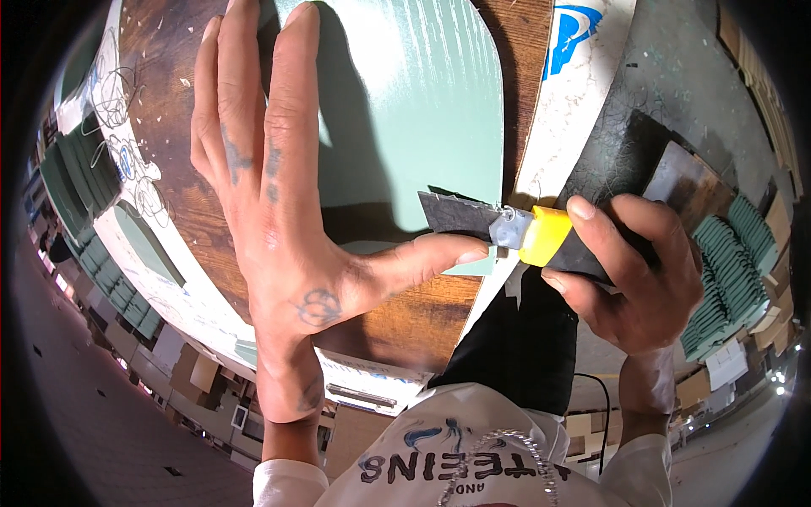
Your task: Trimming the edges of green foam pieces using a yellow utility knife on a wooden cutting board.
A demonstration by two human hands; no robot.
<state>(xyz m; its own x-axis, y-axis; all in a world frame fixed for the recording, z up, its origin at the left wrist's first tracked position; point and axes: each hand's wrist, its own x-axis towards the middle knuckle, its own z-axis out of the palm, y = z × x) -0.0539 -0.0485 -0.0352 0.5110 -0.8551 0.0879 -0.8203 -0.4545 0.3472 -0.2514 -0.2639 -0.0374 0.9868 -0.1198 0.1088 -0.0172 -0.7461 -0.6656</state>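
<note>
A pale green sheet (422, 101) with a rounded far corner lies on a dark wood-grain tabletop (160, 84). My left hand (279, 220) is stretched out over its left part, fingers pointing away and thumb reaching right. In my right hand (646, 270) is a utility knife (545, 237) with a black handle and yellow collar. Its wide dark blade (456, 215) points left over the sheet's near right edge. The left thumb's tip comes close to the blade's base; whether they touch I cannot tell.
White strips with blue print (583, 84) border the tabletop, and loose thread tangles (114, 93) lie at its left edge. Stacked green pieces stand on the left (80, 169) and right (726, 279). Cardboard pieces (177, 372) are at lower left.
</note>
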